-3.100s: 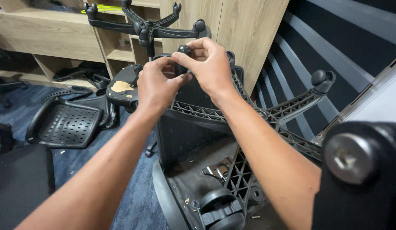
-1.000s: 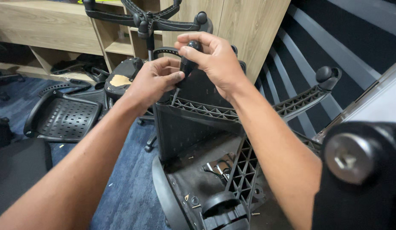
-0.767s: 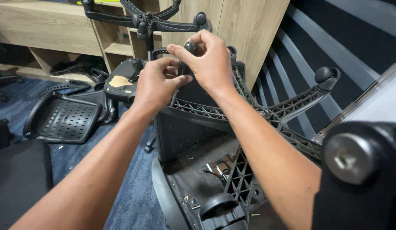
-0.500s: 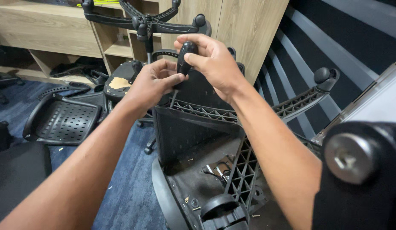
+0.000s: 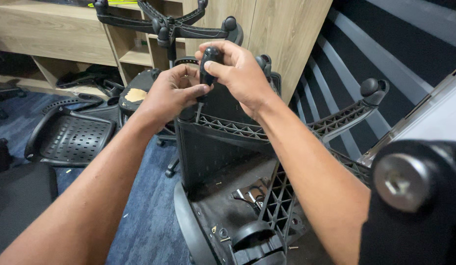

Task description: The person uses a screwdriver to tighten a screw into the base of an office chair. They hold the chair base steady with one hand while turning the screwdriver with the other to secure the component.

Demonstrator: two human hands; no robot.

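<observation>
While both hands, right hand (image 5: 240,73) and left hand (image 5: 171,93), squeeze the screwdriver (image 5: 207,68), its hard, light handle looks easiest to grab.

Screwdriver (image 5: 208,66) handle partly wrapped by right hand (image 5: 240,73) fingers; shaft tip hidden below left hand (image 5: 171,93) fingers, behind chair back (image 5: 213,147) top edge. Screw itself not visible. Chair seat underside (image 5: 237,230) cut off by bottom edge. Blurred black knob with bolt (image 5: 409,196) at right edge, kind unclear.

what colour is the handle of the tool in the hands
Black: the screwdriver handle shows clearly in the head view, gripped by both hands.
</observation>
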